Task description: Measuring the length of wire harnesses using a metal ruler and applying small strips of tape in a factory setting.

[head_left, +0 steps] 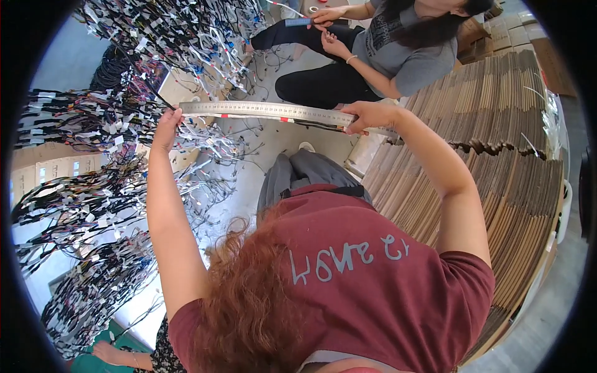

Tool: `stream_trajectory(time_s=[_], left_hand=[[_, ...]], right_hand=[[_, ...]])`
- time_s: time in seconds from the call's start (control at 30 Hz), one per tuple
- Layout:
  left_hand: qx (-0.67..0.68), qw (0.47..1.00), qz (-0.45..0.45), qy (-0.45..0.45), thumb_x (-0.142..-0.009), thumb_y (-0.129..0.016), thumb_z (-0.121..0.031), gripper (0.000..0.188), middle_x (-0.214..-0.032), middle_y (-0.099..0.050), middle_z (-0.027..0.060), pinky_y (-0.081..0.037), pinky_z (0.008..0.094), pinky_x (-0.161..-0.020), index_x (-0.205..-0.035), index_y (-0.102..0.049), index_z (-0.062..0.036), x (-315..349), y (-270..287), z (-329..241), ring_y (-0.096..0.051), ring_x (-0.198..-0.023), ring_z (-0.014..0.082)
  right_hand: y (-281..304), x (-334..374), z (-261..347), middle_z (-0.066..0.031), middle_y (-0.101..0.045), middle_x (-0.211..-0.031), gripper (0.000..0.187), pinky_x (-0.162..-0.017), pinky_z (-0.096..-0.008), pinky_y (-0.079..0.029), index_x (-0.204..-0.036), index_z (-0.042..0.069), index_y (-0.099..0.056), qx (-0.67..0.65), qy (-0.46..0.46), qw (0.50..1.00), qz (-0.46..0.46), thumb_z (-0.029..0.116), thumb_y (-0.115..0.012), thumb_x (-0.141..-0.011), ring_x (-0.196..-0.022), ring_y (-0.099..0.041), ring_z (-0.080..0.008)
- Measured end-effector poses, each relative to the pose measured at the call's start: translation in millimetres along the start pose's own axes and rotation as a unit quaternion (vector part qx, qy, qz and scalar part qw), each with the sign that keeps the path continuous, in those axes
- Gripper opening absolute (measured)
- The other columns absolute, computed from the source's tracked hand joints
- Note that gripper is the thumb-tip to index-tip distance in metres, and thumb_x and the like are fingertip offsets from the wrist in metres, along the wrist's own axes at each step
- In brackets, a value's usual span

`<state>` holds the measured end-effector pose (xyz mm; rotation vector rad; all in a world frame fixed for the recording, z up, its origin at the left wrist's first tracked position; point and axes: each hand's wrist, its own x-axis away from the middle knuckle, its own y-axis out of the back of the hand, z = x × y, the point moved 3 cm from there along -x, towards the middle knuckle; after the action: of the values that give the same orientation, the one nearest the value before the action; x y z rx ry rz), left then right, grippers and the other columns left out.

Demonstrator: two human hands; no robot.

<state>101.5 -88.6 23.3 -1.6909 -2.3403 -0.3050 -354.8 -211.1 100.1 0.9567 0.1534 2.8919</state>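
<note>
A long steel ruler (261, 110) stretches across in front of me, held between both hands. Along its lower edge runs a cable (301, 124) with black, white and red stretches. At the ruler's left end, my left hand (165, 128) is closed in a pinch on the ruler and the cable; a black length of the cable goes on past it to the upper left. My right hand (376, 116) grips the ruler toward its right end, thumb and fingers closed around it and the cable. The fingertips partly hide the cable's end there.
Dense bundles of labelled cables (74, 118) hang at my left. Flat cardboard sheets (472, 180) are stacked high at my right. Across from me sits a person (398, 56) holding a blue-grey object (300, 22). Another person's hand (109, 353) shows at the lower left.
</note>
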Motion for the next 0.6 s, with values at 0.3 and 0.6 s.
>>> stream_trajectory(time_s=[0.3,0.6], left_hand=[[-0.015,1.000,0.005,-0.014,-0.081,-0.052,-0.022,0.021,-0.070,-0.047,-0.0020,-0.030,0.0192,-0.062,-0.094,-0.047,-0.0054,-3,3,0,-0.039,-0.064,0.0076],[-0.034,0.999,0.007,-0.019,-0.081,-0.052,-0.022,0.019,-0.069,-0.049,-0.0016,-0.031,0.0190,-0.060,-0.091,-0.049,-0.0058,-6,2,-1,-0.041,-0.063,0.0074]], right_hand=[[5,-2,-1,-0.0015,-0.048,-0.070,0.021,-0.044,-0.0200,-0.037,-0.089,-0.004,-0.052,-0.052,-0.005,0.999,-0.009,0.006,-0.058,-0.072,-0.051,-0.044,-0.0064],[7,-2,7,-0.0017,-0.049,-0.066,0.026,-0.043,-0.0203,-0.037,-0.096,-0.003,-0.050,-0.025,-0.007,1.000,-0.009,0.005,-0.057,-0.072,-0.048,-0.043,-0.0066]])
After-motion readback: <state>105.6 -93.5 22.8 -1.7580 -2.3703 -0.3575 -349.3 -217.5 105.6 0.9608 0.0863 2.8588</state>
